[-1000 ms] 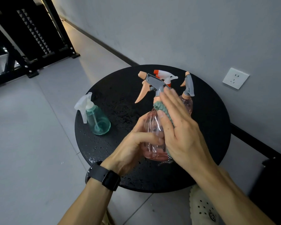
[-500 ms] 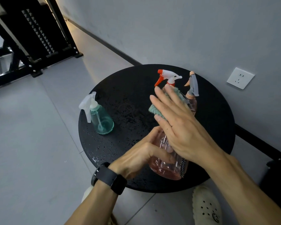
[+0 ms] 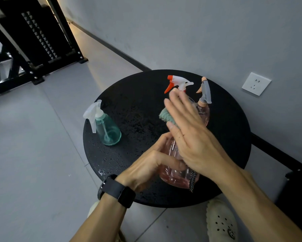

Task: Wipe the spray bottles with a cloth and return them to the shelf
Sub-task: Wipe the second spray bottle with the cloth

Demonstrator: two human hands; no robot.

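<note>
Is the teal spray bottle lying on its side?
No, the teal spray bottle stands upright on the round black table, untouched.

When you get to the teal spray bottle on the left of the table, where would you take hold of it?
Probably round the narrow neck of the teal spray bottle, just under its white trigger head, coming from the right or from above: it stands upright with the trigger hanging down its left side, and its base flares wide.

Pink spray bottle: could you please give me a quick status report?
Left hand grips pink bottle. Right hand flat, pressing teal cloth on it. Three other bottles on table; nothing obstructing.
</note>
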